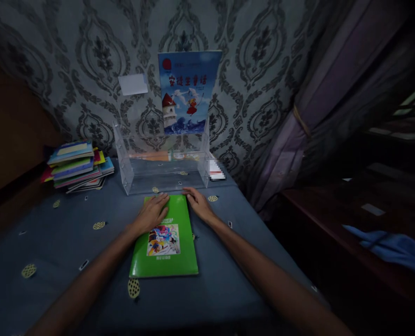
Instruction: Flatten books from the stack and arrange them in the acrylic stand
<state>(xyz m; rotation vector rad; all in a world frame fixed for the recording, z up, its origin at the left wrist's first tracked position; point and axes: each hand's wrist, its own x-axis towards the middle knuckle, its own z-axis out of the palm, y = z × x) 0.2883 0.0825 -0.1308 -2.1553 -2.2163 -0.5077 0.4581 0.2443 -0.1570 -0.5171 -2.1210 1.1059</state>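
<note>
A green book (184, 261) with a colourful picture on its cover lies flat on the cloth-covered table, its cover lettering upside down to me. My left hand (153, 213) rests flat on the upper left of the cover, fingers stretched out. Beside the book's upper right edge is my right hand (199, 203), its fingers extended toward the corner; whether they touch the edge I cannot tell. Just beyond both hands stands a clear acrylic rack (125, 168). A blue storybook (186, 93) stands upright at the rack's right side, with its front cover facing me.
To the left sits a stack of several books (72, 165). A white card (133, 84) shows near the patterned wall. Behind the rack's right end lies a partly blurred white item (216, 169). A tied purple curtain (298, 126) hangs at right, near a blue cloth (392, 247).
</note>
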